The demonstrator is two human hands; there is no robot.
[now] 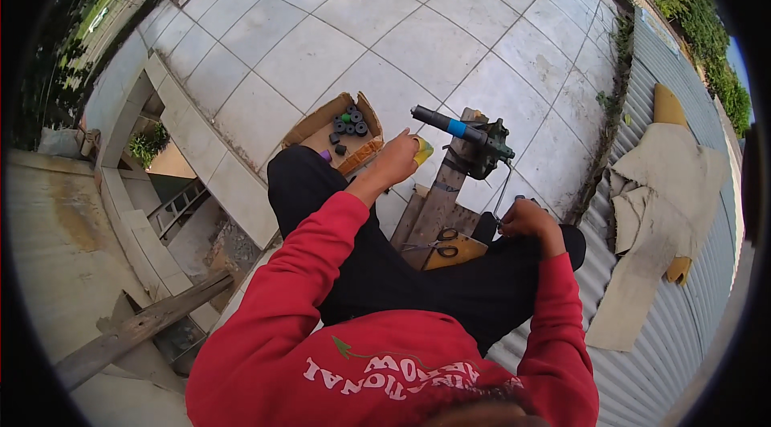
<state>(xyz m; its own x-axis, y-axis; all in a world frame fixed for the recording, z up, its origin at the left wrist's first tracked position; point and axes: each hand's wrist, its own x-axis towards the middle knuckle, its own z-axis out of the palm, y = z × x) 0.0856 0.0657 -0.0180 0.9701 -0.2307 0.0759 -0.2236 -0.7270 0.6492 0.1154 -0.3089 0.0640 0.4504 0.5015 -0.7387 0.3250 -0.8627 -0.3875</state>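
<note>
My left hand (397,158) is closed on a small yellow-and-green piece (423,151), whose exact kind I cannot make out. Just right of it, a dark green hand-cranked device (488,150) is fixed to a wooden board (440,204). A black cylinder (438,119) with a blue band juts leftward from the device. Its thin metal crank (504,188) hangs down toward my right hand (526,218), which is closed at the crank's lower end, the grip mostly hidden by the fingers. Black-handled scissors (446,244) lie on the board between my legs.
An open cardboard box (309,124) with several black rollers (351,120) and a purple piece (325,155) sits by my left knee. A tiled roof edge and an opening with a ladder (178,208) lie left. Corrugated sheeting (598,282) on the right carries beige fabric (662,178).
</note>
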